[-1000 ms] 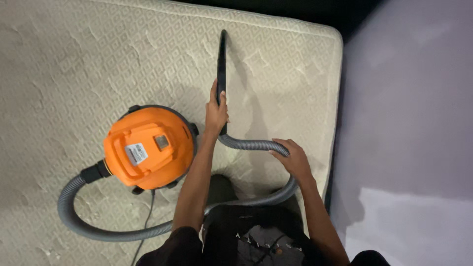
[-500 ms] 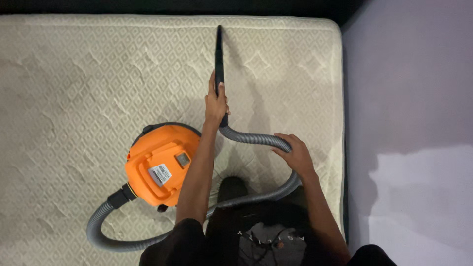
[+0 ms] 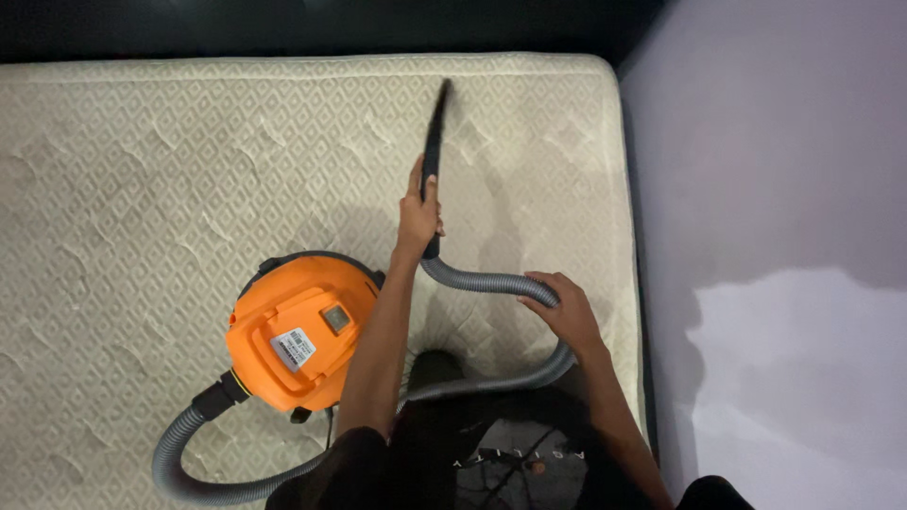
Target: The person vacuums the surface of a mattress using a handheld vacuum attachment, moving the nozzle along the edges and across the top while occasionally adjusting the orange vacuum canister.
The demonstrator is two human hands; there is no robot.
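My left hand (image 3: 419, 215) is shut on a long black vacuum nozzle (image 3: 435, 127) that lies on a cream quilted mattress (image 3: 170, 170), its tip pointing toward the far edge. From the nozzle's near end a grey ribbed hose (image 3: 472, 280) curves right. My right hand (image 3: 565, 312) grips that hose at its bend. The hose loops back past my lap and round to an orange canister vacuum (image 3: 298, 332) standing on the mattress just left of my left forearm.
The mattress ends at a dark gap along the far side and at its right edge (image 3: 628, 283). A pale grey floor or wall (image 3: 784, 236) lies beyond on the right. A thin dark cord (image 3: 328, 436) trails from the vacuum toward me.
The nozzle now tilts slightly to the right, with its tip further from the mattress's far edge in view. The view has shifted a little. Both hands keep their grips.
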